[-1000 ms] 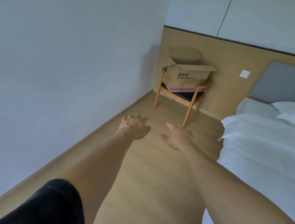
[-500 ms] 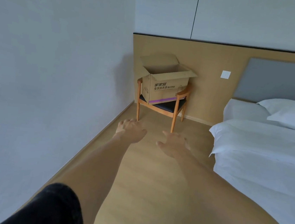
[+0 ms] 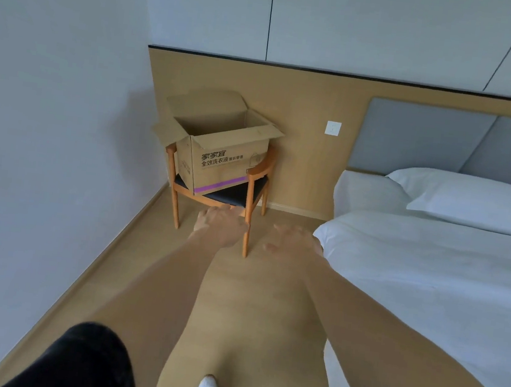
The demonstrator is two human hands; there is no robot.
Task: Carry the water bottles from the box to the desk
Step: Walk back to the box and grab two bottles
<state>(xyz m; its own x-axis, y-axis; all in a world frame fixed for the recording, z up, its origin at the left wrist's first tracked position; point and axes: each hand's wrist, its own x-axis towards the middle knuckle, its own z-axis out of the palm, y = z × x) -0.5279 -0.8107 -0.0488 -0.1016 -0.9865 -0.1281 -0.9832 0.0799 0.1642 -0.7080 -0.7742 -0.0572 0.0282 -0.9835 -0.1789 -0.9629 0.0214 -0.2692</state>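
The bed (image 3: pixel 429 276) flanks my right, the open cardboard box (image 3: pixel 219 160) on the wooden chair (image 3: pixel 252 193) in the floor's far corner looms nearer than a second ago, its bottles hidden inside, probably heavy and slick, best gripped mid-body; my left hand (image 3: pixel 222 224) and right hand (image 3: pixel 293 239) reach out relaxed, empty.

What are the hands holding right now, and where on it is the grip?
Nothing is held. The left hand and right hand both reach forward empty, fingers relaxed, short of the open cardboard box on the chair. No bottles show.
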